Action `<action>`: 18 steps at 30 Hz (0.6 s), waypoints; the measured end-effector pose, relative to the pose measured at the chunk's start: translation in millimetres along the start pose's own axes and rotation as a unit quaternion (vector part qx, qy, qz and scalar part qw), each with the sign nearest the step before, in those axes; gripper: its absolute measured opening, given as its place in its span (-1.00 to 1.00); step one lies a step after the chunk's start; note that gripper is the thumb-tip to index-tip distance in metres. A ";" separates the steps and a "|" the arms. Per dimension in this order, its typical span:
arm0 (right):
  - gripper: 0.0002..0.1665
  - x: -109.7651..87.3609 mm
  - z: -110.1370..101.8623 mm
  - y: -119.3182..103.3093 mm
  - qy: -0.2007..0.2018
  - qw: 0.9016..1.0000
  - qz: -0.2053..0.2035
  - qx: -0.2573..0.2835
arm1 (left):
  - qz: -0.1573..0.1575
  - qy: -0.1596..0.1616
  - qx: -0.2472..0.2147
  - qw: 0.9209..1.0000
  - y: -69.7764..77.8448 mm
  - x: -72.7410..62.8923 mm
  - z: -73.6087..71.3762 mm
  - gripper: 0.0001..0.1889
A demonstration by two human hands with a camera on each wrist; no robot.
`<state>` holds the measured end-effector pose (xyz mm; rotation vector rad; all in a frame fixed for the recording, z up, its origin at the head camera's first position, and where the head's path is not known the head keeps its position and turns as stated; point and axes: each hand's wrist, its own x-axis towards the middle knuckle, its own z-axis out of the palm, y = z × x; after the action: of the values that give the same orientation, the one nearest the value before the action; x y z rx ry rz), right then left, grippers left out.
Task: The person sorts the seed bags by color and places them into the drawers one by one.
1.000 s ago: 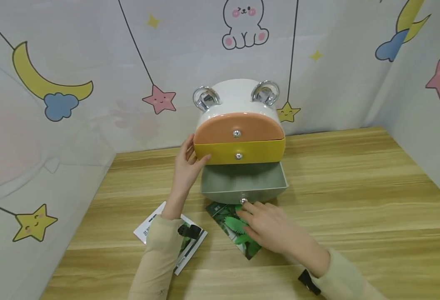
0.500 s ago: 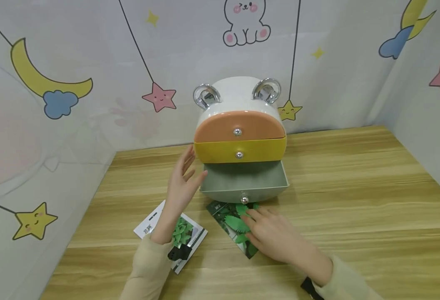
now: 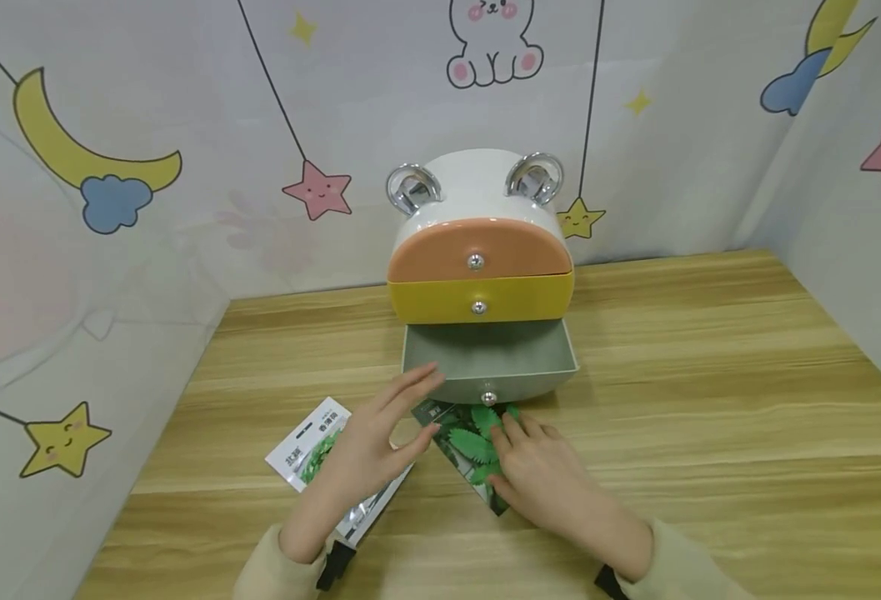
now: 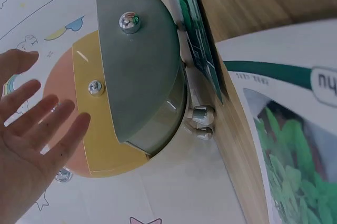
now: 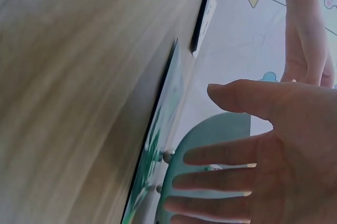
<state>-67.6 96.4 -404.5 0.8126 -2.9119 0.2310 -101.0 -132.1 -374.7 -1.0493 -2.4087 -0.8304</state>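
Observation:
A green seed packet point(image 3: 473, 448) with leaves printed on it lies on the table before a small animal-shaped drawer cabinet point(image 3: 478, 187). Over its right part is my right hand point(image 3: 553, 483), fingers extended; the right wrist view shows them straight beside the packet point(image 5: 158, 124). My left hand point(image 3: 365, 446) hovers between that packet and a white seed packet point(image 3: 297, 450), fingers spread and holding nothing. It partly covers the white packet. The cabinet's grey-green bottom drawer point(image 4: 137, 66) is pulled out, its inside bare; the packet's upper end lies under its front.
Above the pulled-out drawer, the yellow drawer point(image 3: 440, 302) and orange drawer point(image 3: 440, 254) are closed. Two silver rings point(image 3: 533, 179) stand up like ears on the cabinet. A printed curtain point(image 3: 665, 183) hangs behind the wooden table point(image 3: 710, 400).
My left hand has let go of the cabinet's left side and come down and right toward the green packet. My right hand has left the bottom drawer's knob and lowered over that packet.

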 end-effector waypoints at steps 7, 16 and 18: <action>-0.17 0.4 4.6 -4.9 -0.002 1.000 0.020 -0.004 | 0.076 -0.086 0.076 0.991 -1.1 -6.2 4.9 -0.38; -0.01 1.3 7.9 -8.6 -0.010 0.999 0.033 -0.032 | 0.104 -0.188 0.140 0.966 -14.2 -10.0 14.7 -0.37; 0.03 2.0 7.2 -9.4 -0.023 0.999 0.036 -0.029 | 0.098 -0.216 0.147 0.960 -15.2 -8.7 15.7 -0.36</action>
<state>-64.8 86.2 -410.2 0.7158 -2.9780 0.1351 -108.6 -134.8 -396.9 -1.4277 -2.6045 -0.1733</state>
